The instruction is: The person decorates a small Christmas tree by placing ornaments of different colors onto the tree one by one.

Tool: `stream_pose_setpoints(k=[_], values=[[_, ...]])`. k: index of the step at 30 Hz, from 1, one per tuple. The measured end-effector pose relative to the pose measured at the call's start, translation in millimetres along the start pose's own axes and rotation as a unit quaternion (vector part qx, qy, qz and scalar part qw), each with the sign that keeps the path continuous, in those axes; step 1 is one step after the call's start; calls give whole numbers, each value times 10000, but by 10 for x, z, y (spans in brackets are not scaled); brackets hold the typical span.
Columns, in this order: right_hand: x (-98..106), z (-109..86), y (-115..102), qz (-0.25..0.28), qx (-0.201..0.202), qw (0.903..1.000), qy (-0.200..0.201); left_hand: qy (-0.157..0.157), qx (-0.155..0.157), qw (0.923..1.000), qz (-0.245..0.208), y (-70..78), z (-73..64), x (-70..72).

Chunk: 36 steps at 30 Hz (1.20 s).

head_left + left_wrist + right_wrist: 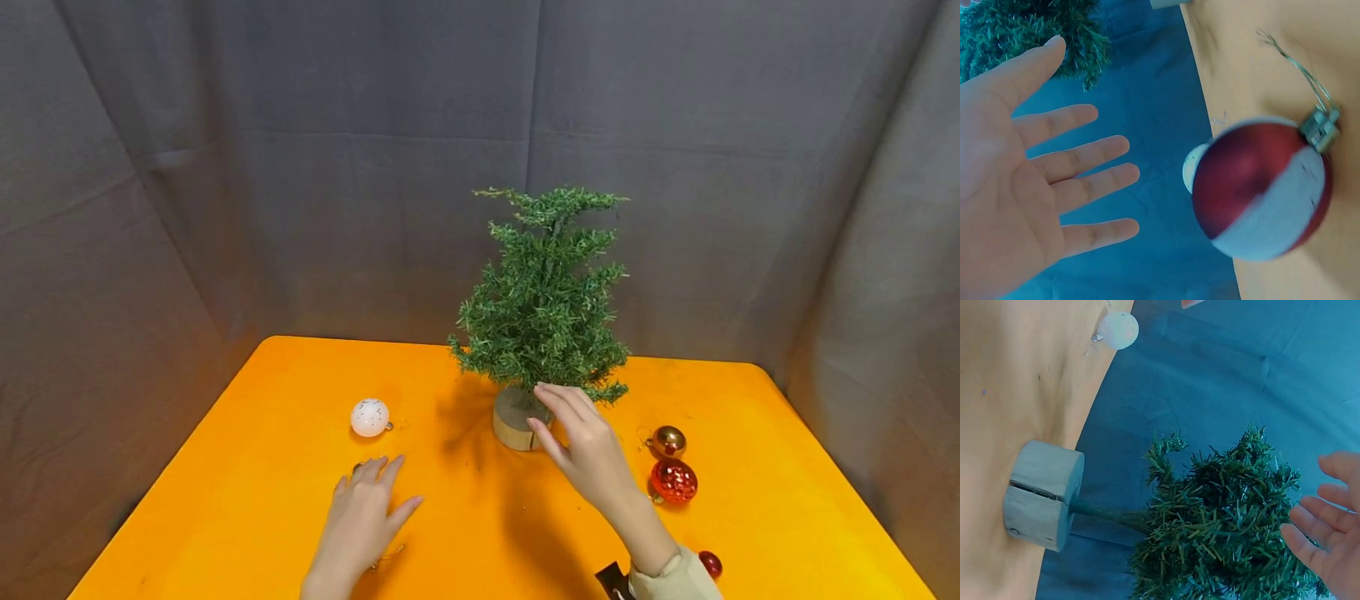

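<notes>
An artificial Christmas tree was seen upright on the orange desk, its trunk set in a round wooden base that was split by a crack. In the head view, with that base taken as the centre of the dial, the left hand was found raised at eight o'clock; its grip was released, the fingers stretched out and parted. A red and white bauble was shown near it in the left wrist view, laid on the desk, a gap being left between it and the fingertips; from its metal cap a gold cord was pointed toward eleven o'clock in that view. The right hand was held between three and four o'clock, close to the lower branches, its grip likewise released with the fingers extended; whether any branch was touched could not be told. A speckled white bauble was placed at nine o'clock, and a gold bauble at three, with a faceted red bauble set just beside it. At four o'clock a dark red ball was partly covered by a pale sleeve. The desk was enclosed by grey curtains.
</notes>
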State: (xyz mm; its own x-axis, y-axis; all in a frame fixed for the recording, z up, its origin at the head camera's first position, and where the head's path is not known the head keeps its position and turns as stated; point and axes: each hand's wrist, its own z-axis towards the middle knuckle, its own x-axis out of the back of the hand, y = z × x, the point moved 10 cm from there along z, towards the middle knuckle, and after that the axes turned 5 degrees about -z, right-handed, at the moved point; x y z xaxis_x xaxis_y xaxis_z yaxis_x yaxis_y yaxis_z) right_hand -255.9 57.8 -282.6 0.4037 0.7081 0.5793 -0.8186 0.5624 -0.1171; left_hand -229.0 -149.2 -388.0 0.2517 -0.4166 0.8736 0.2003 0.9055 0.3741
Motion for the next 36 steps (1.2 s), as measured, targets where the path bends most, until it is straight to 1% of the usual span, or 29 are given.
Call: stream_pose_setpoints(k=[3, 9, 15, 18, 21, 28, 33, 36], values=[[-17, 60, -30, -6, 146, 9999, 51, -127, 187, 9997, -111, -76, -29, -7], [-70, 178, -87, -156, 445, 9988, 164, -220, 368, 9991, -77, -197, -70, 5], [-118, 239, -68, -267, 478, 9983, 218, -277, 446, 9985, -134, -281, -117, 26], [-145, 251, -60, -306, 496, 9981, 182, -278, 466, 9984, -170, -318, -143, 35], [-168, 267, -56, -364, 502, 9980, 142, -344, 471, 9981, -190, -354, -170, 26], [-238, 278, -12, -522, 386, 9979, -47, -708, 686, 9948, -256, -458, -221, -15], [-246, 269, -7, -606, 456, 9971, 75, -1024, 851, 9906, -323, -514, -257, -53], [-254, 271, -9, -603, 470, 9971, 61, -1183, 972, 9872, -449, -562, -285, -70]])
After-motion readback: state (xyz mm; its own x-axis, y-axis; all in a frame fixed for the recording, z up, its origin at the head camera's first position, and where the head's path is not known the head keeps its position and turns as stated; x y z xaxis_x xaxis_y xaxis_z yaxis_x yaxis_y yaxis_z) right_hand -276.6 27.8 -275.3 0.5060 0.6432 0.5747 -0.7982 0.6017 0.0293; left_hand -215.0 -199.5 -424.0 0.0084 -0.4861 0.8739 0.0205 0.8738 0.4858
